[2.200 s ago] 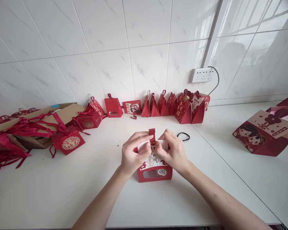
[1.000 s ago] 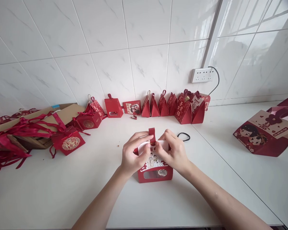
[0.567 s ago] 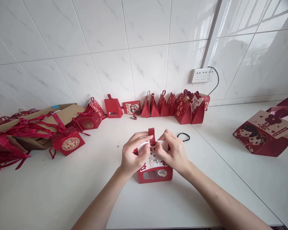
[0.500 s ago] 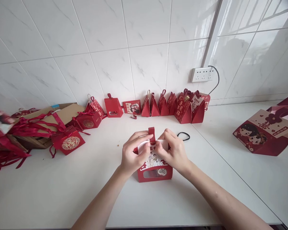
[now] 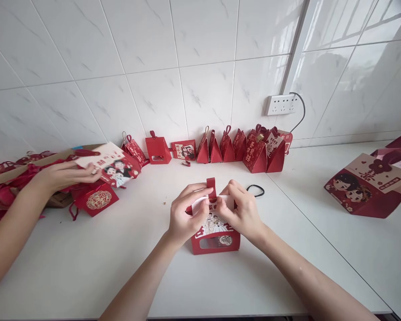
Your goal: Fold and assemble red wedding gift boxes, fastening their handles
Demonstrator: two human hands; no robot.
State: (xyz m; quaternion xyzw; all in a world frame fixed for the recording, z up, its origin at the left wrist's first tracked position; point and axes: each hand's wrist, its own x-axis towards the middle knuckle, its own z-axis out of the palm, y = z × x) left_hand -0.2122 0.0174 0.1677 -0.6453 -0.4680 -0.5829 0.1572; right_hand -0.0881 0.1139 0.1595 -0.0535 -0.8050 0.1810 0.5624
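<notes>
A red gift box (image 5: 217,243) with an oval window and a printed couple stands upright on the white table in front of me. My left hand (image 5: 189,214) pinches its white top edge from the left. Across from it, my right hand (image 5: 242,211) grips the same top edge from the right, thumb on the front. Between my hands a red strap (image 5: 211,187) sticks up from the box top. My fingers hide much of the upper part of the box.
Another person's hand (image 5: 65,174) holds a printed red-and-white box (image 5: 115,167) over a ribboned pile at left. Small red boxes (image 5: 222,145) line the wall. A black loop (image 5: 255,191) lies behind my right hand; a larger box (image 5: 367,185) stands right.
The other person's arm has come in from the left, with the printed box now over the pile. My hands and the red gift box have hardly moved.
</notes>
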